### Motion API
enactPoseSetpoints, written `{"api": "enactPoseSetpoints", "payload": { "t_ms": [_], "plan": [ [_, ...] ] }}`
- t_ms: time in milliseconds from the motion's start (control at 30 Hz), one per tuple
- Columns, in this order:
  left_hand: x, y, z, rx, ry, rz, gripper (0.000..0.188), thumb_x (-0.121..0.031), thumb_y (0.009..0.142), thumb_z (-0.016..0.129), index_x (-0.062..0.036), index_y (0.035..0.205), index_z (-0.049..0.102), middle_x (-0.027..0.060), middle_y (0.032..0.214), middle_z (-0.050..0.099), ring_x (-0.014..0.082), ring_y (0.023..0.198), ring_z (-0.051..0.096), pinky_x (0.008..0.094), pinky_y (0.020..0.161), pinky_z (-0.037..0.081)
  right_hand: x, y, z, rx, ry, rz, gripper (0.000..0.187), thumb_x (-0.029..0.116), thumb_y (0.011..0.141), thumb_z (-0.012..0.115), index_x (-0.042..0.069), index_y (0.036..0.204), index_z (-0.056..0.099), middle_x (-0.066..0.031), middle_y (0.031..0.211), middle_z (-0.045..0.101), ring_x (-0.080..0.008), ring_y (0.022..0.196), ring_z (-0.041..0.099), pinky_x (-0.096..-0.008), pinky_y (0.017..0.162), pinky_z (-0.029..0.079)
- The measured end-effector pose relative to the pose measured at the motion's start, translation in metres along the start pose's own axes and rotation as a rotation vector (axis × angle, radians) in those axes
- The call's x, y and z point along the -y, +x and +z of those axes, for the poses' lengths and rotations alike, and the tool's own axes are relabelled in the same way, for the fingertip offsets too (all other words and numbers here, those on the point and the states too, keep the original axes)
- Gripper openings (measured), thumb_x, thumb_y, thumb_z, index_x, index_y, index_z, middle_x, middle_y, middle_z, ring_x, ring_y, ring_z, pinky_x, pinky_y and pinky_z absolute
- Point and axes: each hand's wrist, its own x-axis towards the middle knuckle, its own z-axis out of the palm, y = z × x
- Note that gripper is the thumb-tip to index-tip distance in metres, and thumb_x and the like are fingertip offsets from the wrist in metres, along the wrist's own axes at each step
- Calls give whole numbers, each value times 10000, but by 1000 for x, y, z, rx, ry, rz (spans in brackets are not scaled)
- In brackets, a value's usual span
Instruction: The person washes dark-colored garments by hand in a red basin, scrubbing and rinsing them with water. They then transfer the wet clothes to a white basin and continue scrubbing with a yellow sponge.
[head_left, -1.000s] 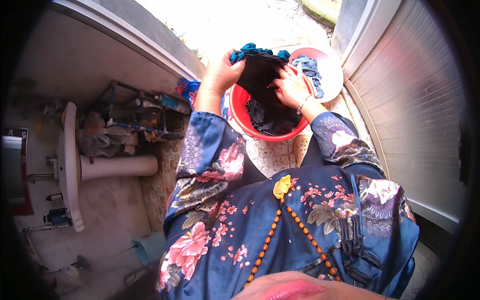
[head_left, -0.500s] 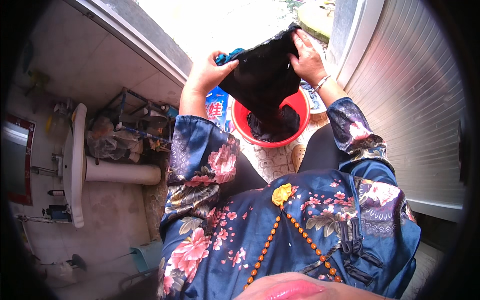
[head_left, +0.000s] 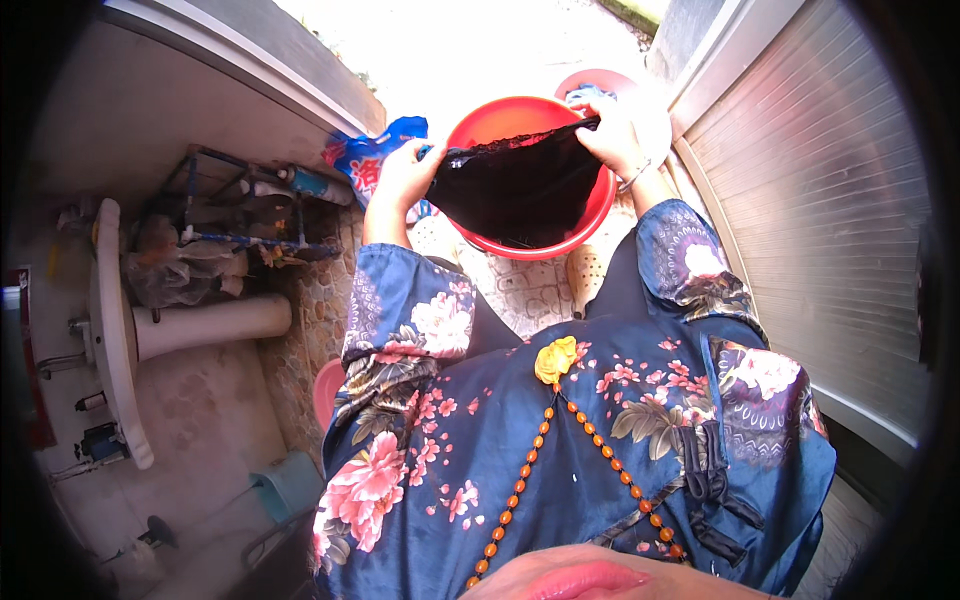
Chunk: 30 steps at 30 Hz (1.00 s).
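A black cloth garment [head_left: 515,190], its exact kind unclear, is stretched between my two hands over a red basin [head_left: 492,118]. My left hand [head_left: 405,172] is closed on its upper left corner, where a bit of teal shows at the fingertips. The upper right corner is pinched in my right hand [head_left: 612,140], thumb toward me. From the taut top edge the cloth hangs down into the basin and hides most of its inside.
A blue printed plastic bag [head_left: 400,130] stands left of the basin, a pink basin [head_left: 590,77] behind it to the right. My spotted shoes [head_left: 586,275] are close to its near side. A ribbed door [head_left: 800,220] borders the right; a sink [head_left: 120,330] and rack [head_left: 265,240] the left.
Both hands have come down and nearer with the black garment, which was held higher and tilted. Its top edge is now closer to level, over the basin. The view has shifted slightly.
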Motion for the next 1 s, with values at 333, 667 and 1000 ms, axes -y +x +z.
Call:
{"api": "enactPoseSetpoints", "payload": {
  "t_ms": [333, 667, 1000],
  "plan": [
    [-17, -5, -1, 233, -63, -120, 453, -350, 691, 844, -47, 997, 702, 62, 924, 688, 128, 865, 623, 279, 822, 481, -15, -3, -21, -198, -221, 155, 255, 179, 740, 651, 90, 978, 676, -135, 845, 672, -271, 784, 652, -365, 726, 522],
    [-46, -24, 39, 283, 392, 51, 465, -132, 681, 672, -121, 1144, 629, 168, 990, 682, 311, 963, 652, 379, 861, 503, 5, -12, -5, -101, 1025, 682, 263, 206, 944, 444, 94, 1111, 614, -65, 955, 671, -218, 878, 641, -438, 833, 494],
    [-24, -10, 34, 368, -27, 4, 233, -229, 808, 731, -74, 976, 691, 47, 808, 665, 130, 765, 609, 293, 751, 490, -13, -12, 2, -21, 1316, 769, 216, 157, 927, 481, 88, 1082, 613, -63, 973, 652, -220, 876, 620, -391, 838, 518]
  ]
}}
